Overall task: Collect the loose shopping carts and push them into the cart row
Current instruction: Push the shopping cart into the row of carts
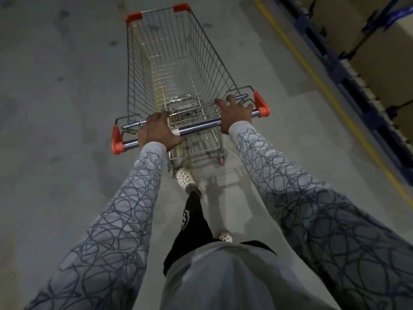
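Watcher: Cart (174, 63) count is one. It stands on the floor (55, 86) straight ahead of the person, and its basket holds nothing. No cart row shows.

Checker: And the hands?

Watcher: Two, both on the handle (199, 127). The left hand (157, 130) wraps the bar near its left end, fingers curled right over it. The right hand (233, 115) sits near the right end with its palm on the bar. Its fingers are spread and hooked forward, the tips reaching the wire behind.

Checker: Why so wide apart?

Watcher: Likely for steering. A hand near each end lets the person turn the nose as well as push. Both arms reach out nearly straight, which suits walking behind it.

Checker: Where does it run?

Watcher: It runs left of a yellow line (312, 70) painted on the floor. One blue rack (348, 70) loaded with boxes (380, 52) stands beyond that line, along the right edge, so the cart looks set to clear it.

Checker: Other counts?

Watcher: Four orange caps (134, 17), two at the front corners and two at the handle ends. One rear wheel (221, 161) shows plainly. Two white shoes (184, 177) show, one of them just behind the cart's rear. The step in hand appears to be bringing this loose cart toward a row that is out of sight.
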Tool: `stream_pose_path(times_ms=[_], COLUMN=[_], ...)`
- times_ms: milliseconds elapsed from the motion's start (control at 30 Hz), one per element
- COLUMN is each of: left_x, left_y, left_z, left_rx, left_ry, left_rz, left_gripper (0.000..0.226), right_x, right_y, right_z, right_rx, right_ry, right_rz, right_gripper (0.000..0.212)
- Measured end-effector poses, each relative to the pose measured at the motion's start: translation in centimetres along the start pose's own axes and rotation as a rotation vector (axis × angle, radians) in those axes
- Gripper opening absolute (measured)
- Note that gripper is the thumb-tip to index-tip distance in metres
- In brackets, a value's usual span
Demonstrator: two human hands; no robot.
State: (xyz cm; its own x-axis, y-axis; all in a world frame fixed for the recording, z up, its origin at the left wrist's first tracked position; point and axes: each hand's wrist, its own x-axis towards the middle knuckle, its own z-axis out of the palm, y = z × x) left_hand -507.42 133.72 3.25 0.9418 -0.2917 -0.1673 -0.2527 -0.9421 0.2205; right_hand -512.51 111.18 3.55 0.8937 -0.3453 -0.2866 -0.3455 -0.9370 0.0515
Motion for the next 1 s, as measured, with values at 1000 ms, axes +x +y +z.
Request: stream_pose_path(times_ms=[1000], left_x=[70.1], left_y=[21.2], left_z=[-7.5], left_rx=[-0.005], left_ry=[0.002], left_rz=[0.034], left_gripper=[0.079], right_x=[69.1], right_y=[14.2], right_z=[-19.9], right_rx=[0.056], right_ry=[0.039], right_rz=[0.111], right_gripper=[0.072])
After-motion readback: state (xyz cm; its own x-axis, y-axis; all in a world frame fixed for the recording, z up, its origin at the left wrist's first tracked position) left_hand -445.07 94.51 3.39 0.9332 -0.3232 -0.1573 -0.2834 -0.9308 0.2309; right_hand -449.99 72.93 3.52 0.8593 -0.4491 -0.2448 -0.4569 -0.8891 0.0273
